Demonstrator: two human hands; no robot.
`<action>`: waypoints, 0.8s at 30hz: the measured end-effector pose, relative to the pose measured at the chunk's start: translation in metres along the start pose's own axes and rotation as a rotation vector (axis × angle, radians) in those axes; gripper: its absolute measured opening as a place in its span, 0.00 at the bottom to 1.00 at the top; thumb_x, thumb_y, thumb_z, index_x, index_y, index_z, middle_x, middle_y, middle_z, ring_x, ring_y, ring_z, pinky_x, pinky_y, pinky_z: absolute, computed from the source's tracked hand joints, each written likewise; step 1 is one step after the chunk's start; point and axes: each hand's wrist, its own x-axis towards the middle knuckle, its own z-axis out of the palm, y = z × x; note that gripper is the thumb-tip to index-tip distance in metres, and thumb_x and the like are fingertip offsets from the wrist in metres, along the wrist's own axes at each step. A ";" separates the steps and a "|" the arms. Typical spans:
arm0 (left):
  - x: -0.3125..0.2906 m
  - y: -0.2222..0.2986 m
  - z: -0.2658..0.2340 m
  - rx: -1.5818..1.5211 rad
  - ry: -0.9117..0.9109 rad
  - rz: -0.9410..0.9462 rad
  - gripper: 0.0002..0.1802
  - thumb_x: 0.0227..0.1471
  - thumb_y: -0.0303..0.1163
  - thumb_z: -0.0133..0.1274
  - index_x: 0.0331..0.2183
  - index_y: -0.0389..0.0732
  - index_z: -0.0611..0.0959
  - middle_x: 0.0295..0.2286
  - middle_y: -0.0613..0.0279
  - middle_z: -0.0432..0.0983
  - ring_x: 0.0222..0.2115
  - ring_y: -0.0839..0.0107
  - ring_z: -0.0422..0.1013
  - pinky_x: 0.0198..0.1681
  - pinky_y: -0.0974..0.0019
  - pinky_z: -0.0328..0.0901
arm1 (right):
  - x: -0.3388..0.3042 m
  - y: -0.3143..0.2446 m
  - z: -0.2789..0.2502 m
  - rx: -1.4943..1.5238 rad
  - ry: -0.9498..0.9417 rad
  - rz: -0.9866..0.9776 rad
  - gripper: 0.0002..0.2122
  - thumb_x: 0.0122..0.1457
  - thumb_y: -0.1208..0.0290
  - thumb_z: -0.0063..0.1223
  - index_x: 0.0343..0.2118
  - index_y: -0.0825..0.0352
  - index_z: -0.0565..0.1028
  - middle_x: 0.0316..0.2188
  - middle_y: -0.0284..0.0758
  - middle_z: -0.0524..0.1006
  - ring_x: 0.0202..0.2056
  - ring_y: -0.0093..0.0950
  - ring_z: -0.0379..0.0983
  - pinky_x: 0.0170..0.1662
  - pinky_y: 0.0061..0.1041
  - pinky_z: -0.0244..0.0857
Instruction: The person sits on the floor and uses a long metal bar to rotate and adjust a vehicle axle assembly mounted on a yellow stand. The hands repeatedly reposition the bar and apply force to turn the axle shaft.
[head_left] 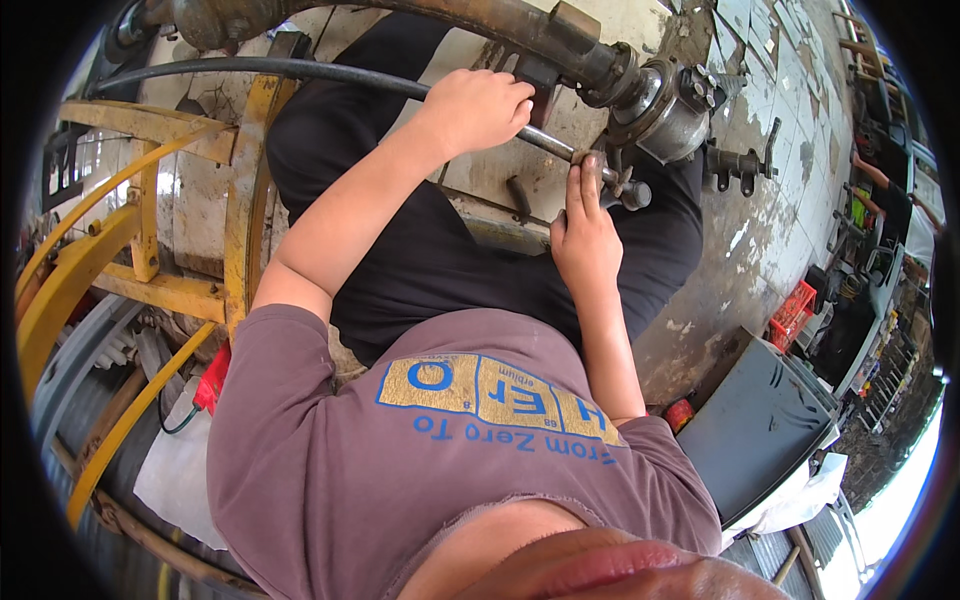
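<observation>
My left hand (475,112) is closed around a long dark metal bar (300,68) that runs from the far left to a rounded steel end piece (635,195) between my legs. Close to that end, my right hand (587,225) rests two outstretched fingertips on the bar, with its thumb apart. Just beyond the bar lies a rusty, greasy vehicle axle (500,25), with a shiny metal hub (665,112) at its right end. The hub stands right above my right hand and apart from it. How the bar's end meets other parts is hard to make out.
A yellow metal frame (245,200) stands close at my left. Right of the hub, a dark metal fitting (738,168) lies on worn floor tiles (800,190). A red crate (793,313) and a grey cabinet (750,425) are to the right; another person's arm (870,172) shows beyond.
</observation>
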 end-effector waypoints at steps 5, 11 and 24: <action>-0.002 0.002 -0.001 0.010 -0.005 0.001 0.20 0.71 0.43 0.51 0.54 0.46 0.89 0.44 0.60 0.89 0.46 0.56 0.85 0.51 0.50 0.79 | 0.010 -0.002 0.002 0.021 0.087 -0.066 0.40 0.60 0.71 0.58 0.79 0.63 0.64 0.82 0.35 0.59 0.37 0.41 0.84 0.40 0.39 0.83; 0.001 -0.002 -0.002 0.030 0.021 0.022 0.20 0.71 0.43 0.51 0.53 0.46 0.89 0.43 0.59 0.89 0.45 0.56 0.85 0.50 0.50 0.80 | 0.008 -0.005 0.007 0.024 0.080 -0.071 0.39 0.59 0.71 0.59 0.77 0.65 0.65 0.81 0.38 0.60 0.36 0.42 0.84 0.39 0.38 0.82; -0.001 -0.006 0.008 0.007 0.075 0.033 0.18 0.72 0.43 0.50 0.50 0.46 0.89 0.42 0.59 0.89 0.44 0.55 0.85 0.48 0.49 0.80 | 0.013 -0.019 0.003 0.054 0.036 -0.093 0.37 0.63 0.70 0.57 0.77 0.65 0.65 0.81 0.38 0.60 0.40 0.43 0.85 0.41 0.39 0.82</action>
